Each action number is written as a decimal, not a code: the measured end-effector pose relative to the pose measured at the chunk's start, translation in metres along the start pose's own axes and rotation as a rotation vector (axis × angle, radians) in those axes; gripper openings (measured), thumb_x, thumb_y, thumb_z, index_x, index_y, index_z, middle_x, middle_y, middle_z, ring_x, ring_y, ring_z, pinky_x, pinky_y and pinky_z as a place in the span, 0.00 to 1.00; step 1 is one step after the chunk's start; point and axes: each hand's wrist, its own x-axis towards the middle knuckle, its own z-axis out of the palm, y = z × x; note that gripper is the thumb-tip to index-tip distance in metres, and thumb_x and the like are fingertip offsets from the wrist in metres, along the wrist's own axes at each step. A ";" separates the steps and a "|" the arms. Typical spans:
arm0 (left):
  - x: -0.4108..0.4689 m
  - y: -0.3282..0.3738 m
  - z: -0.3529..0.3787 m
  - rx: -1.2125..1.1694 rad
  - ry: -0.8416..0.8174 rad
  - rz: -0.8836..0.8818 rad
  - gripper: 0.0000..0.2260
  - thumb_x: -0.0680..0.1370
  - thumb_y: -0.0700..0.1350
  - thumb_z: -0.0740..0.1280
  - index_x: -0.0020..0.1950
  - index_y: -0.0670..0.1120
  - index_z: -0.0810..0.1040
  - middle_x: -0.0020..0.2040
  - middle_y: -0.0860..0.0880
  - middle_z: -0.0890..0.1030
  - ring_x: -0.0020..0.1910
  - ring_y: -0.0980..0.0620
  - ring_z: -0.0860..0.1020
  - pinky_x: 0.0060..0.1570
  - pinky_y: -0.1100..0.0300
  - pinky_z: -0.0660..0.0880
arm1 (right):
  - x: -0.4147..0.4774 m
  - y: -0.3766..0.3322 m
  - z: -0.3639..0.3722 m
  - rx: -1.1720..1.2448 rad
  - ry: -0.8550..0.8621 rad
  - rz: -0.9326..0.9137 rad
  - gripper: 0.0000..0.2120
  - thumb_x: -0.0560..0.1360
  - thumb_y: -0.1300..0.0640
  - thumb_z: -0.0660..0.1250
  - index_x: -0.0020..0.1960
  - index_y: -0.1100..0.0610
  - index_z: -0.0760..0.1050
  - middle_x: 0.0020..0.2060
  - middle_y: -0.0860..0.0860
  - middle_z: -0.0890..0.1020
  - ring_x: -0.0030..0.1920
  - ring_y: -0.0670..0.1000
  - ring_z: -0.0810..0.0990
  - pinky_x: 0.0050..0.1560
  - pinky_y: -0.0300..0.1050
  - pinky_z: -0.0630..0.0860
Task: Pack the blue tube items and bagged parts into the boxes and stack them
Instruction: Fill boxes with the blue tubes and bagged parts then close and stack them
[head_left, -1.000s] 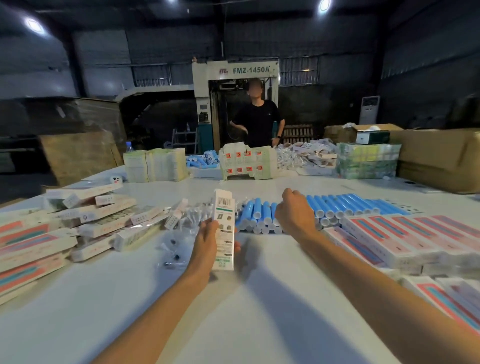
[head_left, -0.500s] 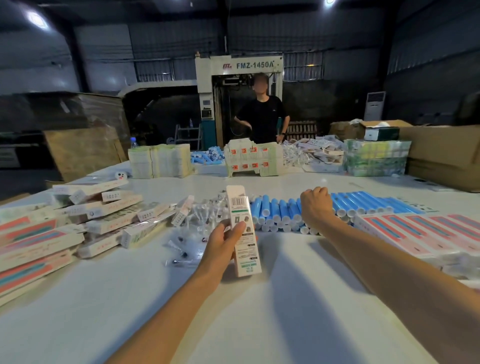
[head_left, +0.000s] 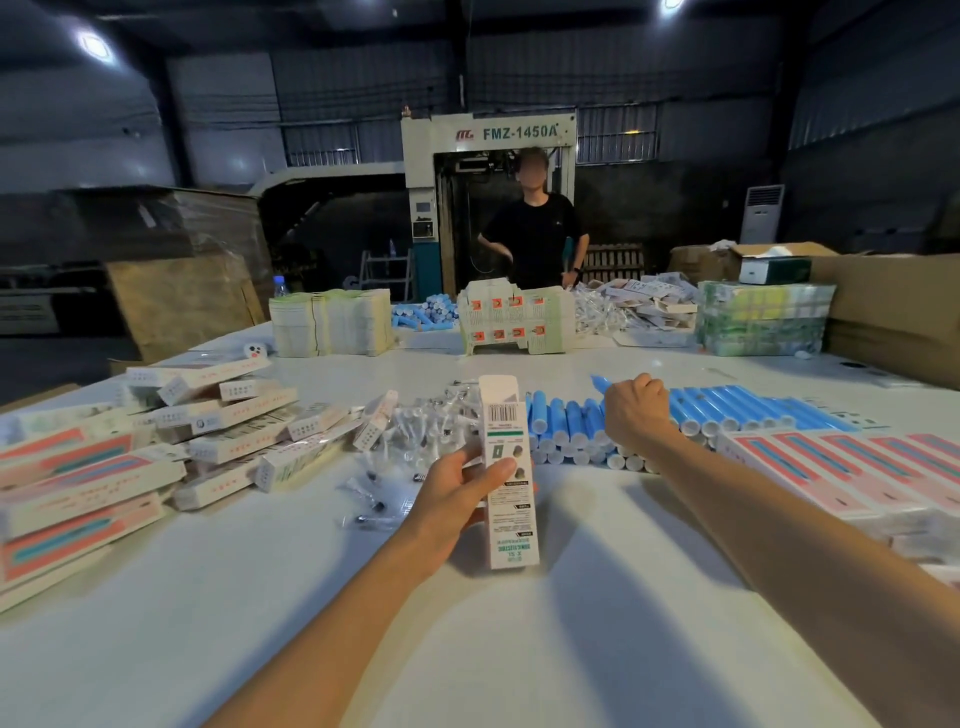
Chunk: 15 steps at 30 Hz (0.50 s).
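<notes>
Closed boxes (head_left: 156, 431) lie piled at 9 o'clock on the counter (head_left: 571, 623), apparently set aside from the working lane; bagged parts (head_left: 415, 431) sit loose at 11 o'clock, within reach. Left grip (head_left: 457, 499) wraps fingers and thumb round an upright box (head_left: 506, 467) at 12 o'clock, probably to receive a tube. Right grip (head_left: 636, 410), at 1 o'clock over the row of blue tubes (head_left: 566, 426), curls round one blue tube (head_left: 600, 384), tip showing beside the knuckles

The white table (head_left: 249, 613) carries blue plastic tubes (head_left: 727, 408) at one o'clock. White cardboard boxes (head_left: 83, 488) pile at nine, clear bagged parts (head_left: 413, 426) at eleven.
</notes>
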 end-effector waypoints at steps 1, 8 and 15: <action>-0.001 0.001 0.000 -0.001 -0.001 0.000 0.21 0.79 0.49 0.75 0.71 0.48 0.78 0.62 0.42 0.87 0.61 0.38 0.86 0.67 0.33 0.77 | 0.001 0.000 -0.006 0.101 0.028 -0.004 0.14 0.82 0.64 0.62 0.67 0.67 0.73 0.61 0.63 0.75 0.61 0.62 0.74 0.61 0.50 0.71; -0.003 0.010 0.000 -0.021 -0.026 0.013 0.21 0.80 0.46 0.75 0.72 0.45 0.77 0.61 0.40 0.87 0.59 0.36 0.86 0.64 0.35 0.80 | -0.030 -0.016 -0.077 1.419 0.114 -0.151 0.09 0.83 0.56 0.65 0.50 0.62 0.73 0.45 0.57 0.81 0.37 0.51 0.79 0.39 0.44 0.80; -0.008 0.012 0.004 -0.053 -0.060 0.017 0.22 0.79 0.48 0.77 0.71 0.47 0.77 0.61 0.41 0.87 0.57 0.36 0.87 0.52 0.50 0.85 | -0.061 -0.046 -0.105 1.703 -0.024 -0.408 0.31 0.77 0.64 0.72 0.68 0.47 0.56 0.54 0.66 0.77 0.46 0.55 0.86 0.46 0.50 0.85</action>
